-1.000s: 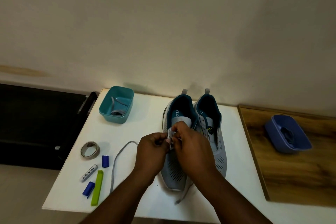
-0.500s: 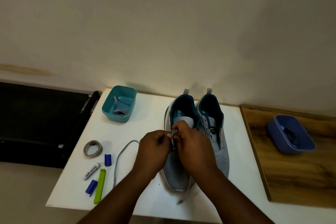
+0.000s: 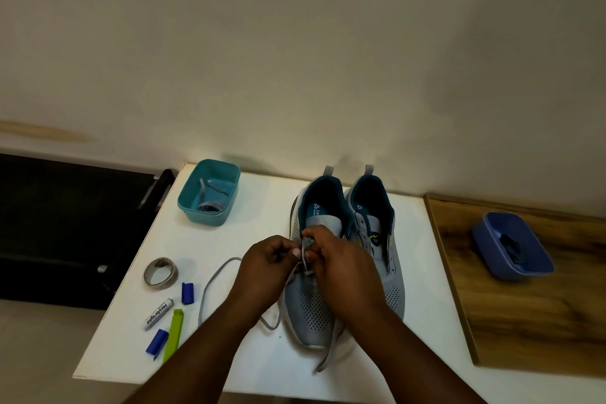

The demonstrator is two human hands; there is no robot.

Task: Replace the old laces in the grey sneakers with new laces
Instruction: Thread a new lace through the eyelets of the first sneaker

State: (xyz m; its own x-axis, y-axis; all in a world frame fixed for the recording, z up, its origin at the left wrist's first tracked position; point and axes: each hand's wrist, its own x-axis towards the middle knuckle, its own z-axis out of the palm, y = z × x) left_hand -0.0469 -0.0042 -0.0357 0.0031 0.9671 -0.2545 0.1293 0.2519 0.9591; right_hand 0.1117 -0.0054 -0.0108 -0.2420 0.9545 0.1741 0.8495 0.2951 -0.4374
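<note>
- compared with the two prior frames: both hands shifted slightly toward the toe along the left-hand sneaker (image 3: 311, 298); earlier met at the tongue, now a little lower on the eyelet rows.
- left hand (image 3: 265, 267) curled, thumb and fingertips pinching the grey lace (image 3: 205, 292) at the sneaker's left eyelet edge.
- right hand (image 3: 341, 267) curled over the middle of the upper, fingertips pressed against the left hand's; appeared to pinch the same lace, exact hold hidden behind the knuckles.
- lace slack lay in a loop on the white table (image 3: 249, 216) to the left of the shoe, much as before; a second tail trailed off past the toe toward the near edge.
- right-hand sneaker (image 3: 377, 239) touching its mate, no lace seen crossing its eyelets; untouched.
- teal tub (image 3: 210, 193) at far left held a coiled grey lace; blue tub (image 3: 511, 246) on the wooden board (image 3: 537, 321) held something dark, not identified.
- tape ring (image 3: 160, 272), battery (image 3: 159, 313), blue and green clips unmoved.
- judged: threading in progress on the first shoe, one eyelet pair lower or tightened; whether new lace going in or old coming out could not be told. second shoe left to do.
</note>
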